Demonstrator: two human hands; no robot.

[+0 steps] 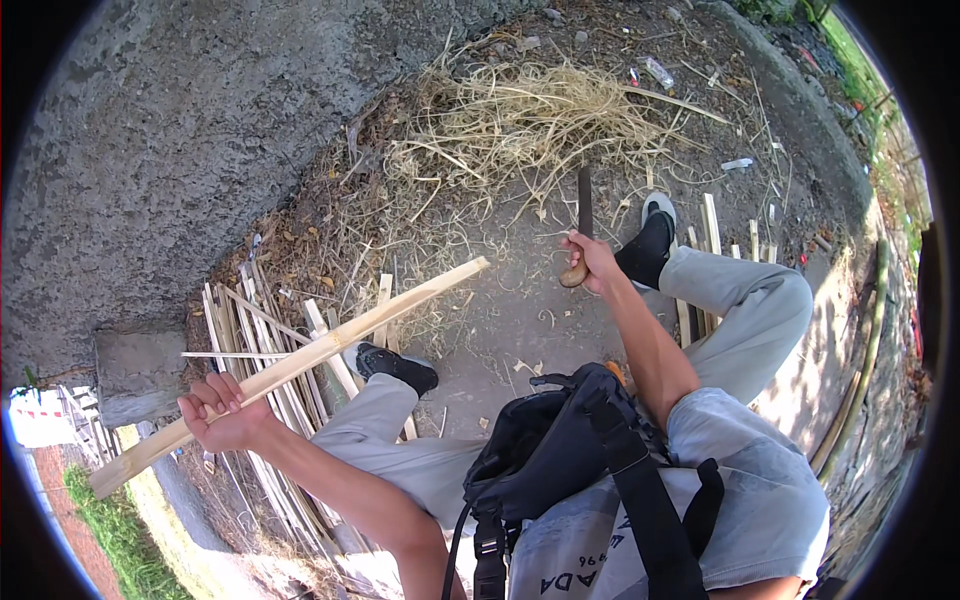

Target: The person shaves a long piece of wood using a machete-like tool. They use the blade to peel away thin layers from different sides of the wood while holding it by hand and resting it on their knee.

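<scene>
My left hand (226, 412) is closed around a long pale strip of split bamboo (350, 328), which slants from the lower left up to the middle of the view. In my right hand (594, 262) is a knife (585, 205) with a dark straight blade and a rounded wooden handle. The blade points away from me, its tip reaching the edge of a heap of thin shavings (540, 105). Strip and blade are apart from each other. My fingers hide part of the knife's handle.
More bamboo strips (262, 330) lie beside my left foot, and a few others (711, 225) by my right leg. A rough concrete mass (200, 120) rises at the far left. Long poles (868, 340) lie at the right. A black bag (545, 440) rests against my body.
</scene>
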